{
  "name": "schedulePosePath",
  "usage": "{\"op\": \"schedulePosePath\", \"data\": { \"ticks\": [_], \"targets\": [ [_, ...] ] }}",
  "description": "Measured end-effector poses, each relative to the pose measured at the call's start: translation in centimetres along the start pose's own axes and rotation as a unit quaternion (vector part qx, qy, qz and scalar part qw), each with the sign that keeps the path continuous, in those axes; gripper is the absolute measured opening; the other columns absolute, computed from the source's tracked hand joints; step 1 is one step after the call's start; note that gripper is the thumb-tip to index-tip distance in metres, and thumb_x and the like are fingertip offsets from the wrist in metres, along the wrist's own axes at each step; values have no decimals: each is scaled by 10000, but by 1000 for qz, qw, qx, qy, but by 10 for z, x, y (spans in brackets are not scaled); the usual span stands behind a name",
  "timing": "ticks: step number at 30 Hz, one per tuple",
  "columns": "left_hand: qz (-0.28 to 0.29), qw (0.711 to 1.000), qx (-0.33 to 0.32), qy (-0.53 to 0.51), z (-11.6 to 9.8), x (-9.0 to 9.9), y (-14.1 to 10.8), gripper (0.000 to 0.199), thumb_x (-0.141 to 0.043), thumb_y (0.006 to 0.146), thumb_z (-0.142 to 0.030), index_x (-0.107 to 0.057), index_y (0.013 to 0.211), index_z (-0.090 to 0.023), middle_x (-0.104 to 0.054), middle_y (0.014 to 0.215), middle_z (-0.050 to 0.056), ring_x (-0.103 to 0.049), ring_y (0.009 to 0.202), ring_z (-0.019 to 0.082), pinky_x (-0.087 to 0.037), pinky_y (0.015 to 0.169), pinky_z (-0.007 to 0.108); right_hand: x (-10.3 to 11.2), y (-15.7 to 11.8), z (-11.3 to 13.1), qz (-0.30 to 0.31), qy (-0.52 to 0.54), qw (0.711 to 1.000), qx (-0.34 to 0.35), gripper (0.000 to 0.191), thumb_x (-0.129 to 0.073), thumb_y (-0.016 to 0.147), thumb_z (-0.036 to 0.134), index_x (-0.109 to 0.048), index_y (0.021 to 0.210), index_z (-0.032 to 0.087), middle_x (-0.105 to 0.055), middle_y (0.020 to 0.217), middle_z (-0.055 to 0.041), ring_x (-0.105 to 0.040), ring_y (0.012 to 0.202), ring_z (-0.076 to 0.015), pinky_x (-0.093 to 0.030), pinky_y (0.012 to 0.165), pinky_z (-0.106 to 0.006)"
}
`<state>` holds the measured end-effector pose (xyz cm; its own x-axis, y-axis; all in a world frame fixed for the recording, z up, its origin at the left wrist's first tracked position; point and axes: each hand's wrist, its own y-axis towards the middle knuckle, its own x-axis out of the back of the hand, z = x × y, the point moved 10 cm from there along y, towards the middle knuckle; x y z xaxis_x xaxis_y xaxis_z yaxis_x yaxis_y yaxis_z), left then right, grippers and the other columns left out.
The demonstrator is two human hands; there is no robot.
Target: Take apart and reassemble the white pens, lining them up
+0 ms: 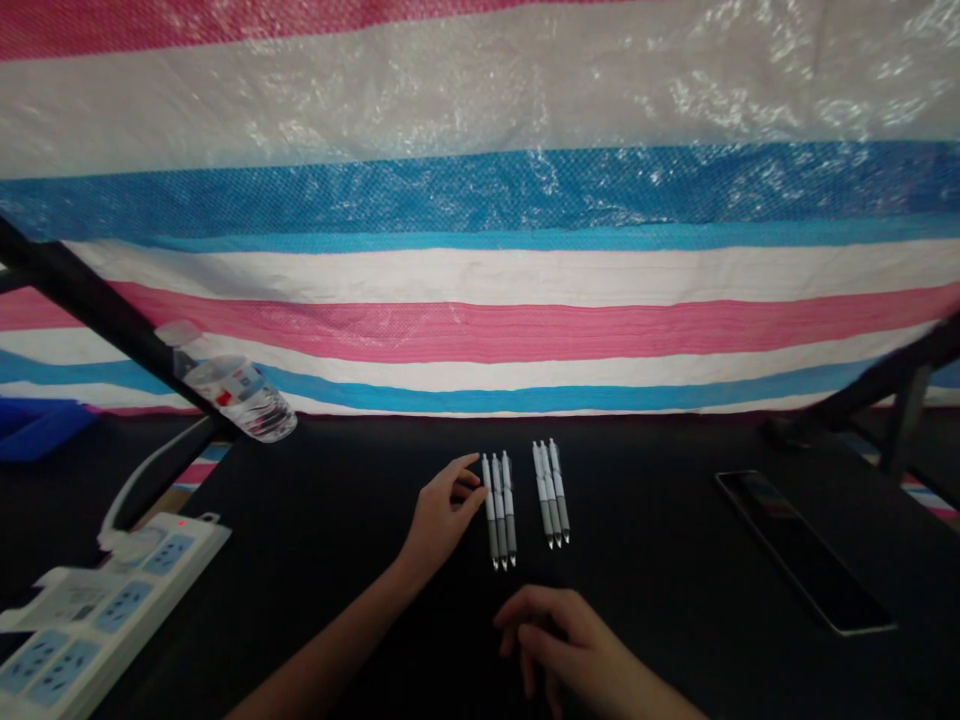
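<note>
Two groups of white pens with grey grips lie on the black table, tips toward me. Three pens side by side make the left group (499,510), and three more the right group (551,492). My left hand (448,505) is at the left edge of the left group, fingers apart. Its thumb and fingertips come right up to the outermost pen; whether they touch it I cannot tell. Nearer to me, below the pens, my right hand (559,635) hovers with loosely bent, parted fingers and holds nothing.
A dark phone or tablet (802,550) lies at the right. On the left are a white power strip (142,610) with a plugged-in cable and a tilted clear plastic bottle (251,400). Striped sheeting (480,330) hangs behind the table, and a blue tray (37,425) sits far left.
</note>
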<state>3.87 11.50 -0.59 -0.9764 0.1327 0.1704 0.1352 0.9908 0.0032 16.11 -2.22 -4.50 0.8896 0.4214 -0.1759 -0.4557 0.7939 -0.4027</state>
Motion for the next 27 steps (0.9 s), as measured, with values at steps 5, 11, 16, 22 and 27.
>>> {"op": "schedulePosePath", "data": {
  "ticks": [5,11,16,22,27],
  "targets": [
    [118,977,-114,138,-19,-18,-34,490,-738,793,-174,-683,1264,-300,-658,1178,87,-668,834,207,-573,766,337,-2,-1,2,0,-9,1000,3,283,-599,866,366,-656,1032,144,-659,886,-46,-599,578,-102,-447,422,-166],
    [221,905,-209,296,-21,-51,-53,680,-882,672,-181,-658,1303,-301,-557,1322,126,-630,928,261,-563,851,438,1,-9,18,-27,-112,993,13,216,-589,845,229,-698,1016,152,-686,871,-44,-630,655,-142,-458,492,-197],
    [242,864,-259,359,-20,-66,-52,512,-862,716,-151,-697,1199,-190,-585,1204,140,-612,943,262,-566,839,433,12,-20,55,-87,-256,955,123,214,-582,842,124,-724,994,177,-742,882,-37,-663,757,-170,-508,690,-263],
    [219,864,-281,354,-26,-67,-46,420,-825,782,-203,-691,1178,-164,-610,1059,107,-621,944,258,-572,822,403,29,-31,85,-158,-451,832,281,282,-473,933,66,-668,1101,181,-721,977,-76,-668,893,-215,-550,772,-325],
    [216,876,-261,343,-30,-62,-47,572,-847,745,-176,-631,1275,-163,-602,1122,119,-633,958,267,-578,851,422,27,-28,81,-187,-660,639,348,338,-503,951,66,-621,1263,123,-713,1219,-132,-585,1209,-345,-496,994,-518]
  ]
}}
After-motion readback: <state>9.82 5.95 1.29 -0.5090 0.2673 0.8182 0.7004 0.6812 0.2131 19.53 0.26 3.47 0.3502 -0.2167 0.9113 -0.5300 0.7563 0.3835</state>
